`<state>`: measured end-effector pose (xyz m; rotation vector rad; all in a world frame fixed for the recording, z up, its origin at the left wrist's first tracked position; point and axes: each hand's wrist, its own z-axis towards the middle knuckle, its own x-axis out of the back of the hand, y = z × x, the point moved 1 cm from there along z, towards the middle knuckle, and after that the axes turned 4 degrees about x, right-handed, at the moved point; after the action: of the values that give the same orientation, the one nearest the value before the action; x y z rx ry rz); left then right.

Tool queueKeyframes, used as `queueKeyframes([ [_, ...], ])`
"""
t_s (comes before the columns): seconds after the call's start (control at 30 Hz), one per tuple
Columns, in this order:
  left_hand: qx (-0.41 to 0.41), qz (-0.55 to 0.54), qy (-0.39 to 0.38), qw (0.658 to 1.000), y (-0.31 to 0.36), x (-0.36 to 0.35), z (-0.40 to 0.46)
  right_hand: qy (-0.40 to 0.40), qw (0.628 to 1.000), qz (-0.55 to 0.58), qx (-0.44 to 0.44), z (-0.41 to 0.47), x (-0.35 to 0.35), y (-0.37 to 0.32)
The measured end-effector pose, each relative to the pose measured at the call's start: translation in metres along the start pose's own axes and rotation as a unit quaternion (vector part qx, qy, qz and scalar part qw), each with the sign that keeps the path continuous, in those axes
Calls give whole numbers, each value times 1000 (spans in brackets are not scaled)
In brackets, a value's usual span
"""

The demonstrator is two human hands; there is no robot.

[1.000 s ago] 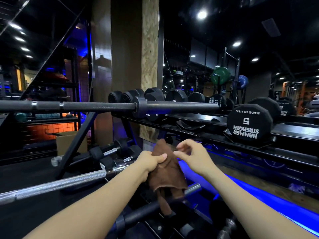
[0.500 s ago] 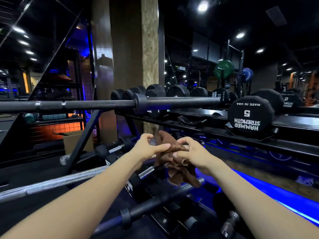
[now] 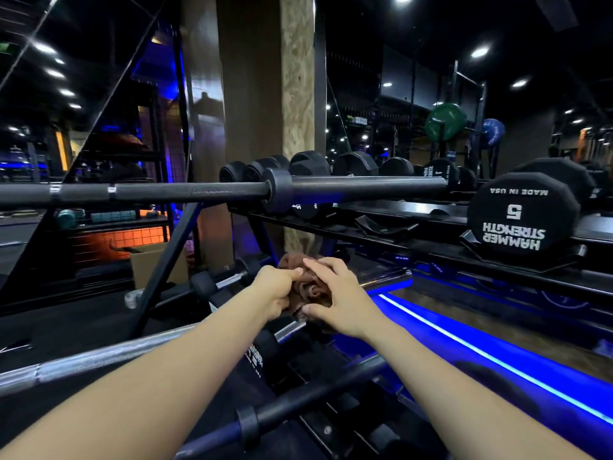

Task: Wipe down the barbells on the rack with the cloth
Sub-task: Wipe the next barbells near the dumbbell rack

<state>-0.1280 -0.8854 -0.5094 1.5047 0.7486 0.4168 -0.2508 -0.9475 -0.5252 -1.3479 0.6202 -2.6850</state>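
Barbells [image 3: 212, 191] racked, dim gym

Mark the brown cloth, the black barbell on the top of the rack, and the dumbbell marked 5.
brown cloth [image 3: 313, 290]: head view, bunched folds between the two hands.
black barbell [image 3: 199, 191]: head view, shaft left of its collar.
dumbbell marked 5 [image 3: 517, 220]: head view, printed end face.

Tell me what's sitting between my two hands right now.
The bunched brown cloth lies between them in the head view. The left hand grips it from one side, the right hand holds the other, over the chrome barbell.
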Motion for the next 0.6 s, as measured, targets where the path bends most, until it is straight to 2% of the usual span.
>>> queueKeyframes([
  [0.07,4,29,7,1000,0,4,6,-8,999,-44,-17,10,-10,4],
  [0.17,1,94,25,995,1,16,18,9,999,-38,-34,25,-26,4],
  [0.23,-30,233,66,970,5,28,26,0,998,-43,-36,33,-39,2],
  [0.27,-45,353,81,931,7,36,31,-10,998,-51,-38,36,-45,0],
  [0.3,-52,478,105,870,7,44,30,-21,997,-57,-39,38,-51,-3],
  [0.33,-58,572,133,807,7,52,30,-35,997,-50,-39,39,-54,-4],
  [0.37,-53,614,147,773,9,58,25,-50,997,-23,-46,41,-56,-7],
  [0.4,-51,624,146,766,10,64,24,-64,996,19,-58,42,-55,-10],
  [0.5,-65,561,109,818,10,81,14,-57,988,124,-69,48,-52,-16],
  [0.6,-87,527,94,840,4,92,-1,-53,995,73,-32,48,-57,-28],
])
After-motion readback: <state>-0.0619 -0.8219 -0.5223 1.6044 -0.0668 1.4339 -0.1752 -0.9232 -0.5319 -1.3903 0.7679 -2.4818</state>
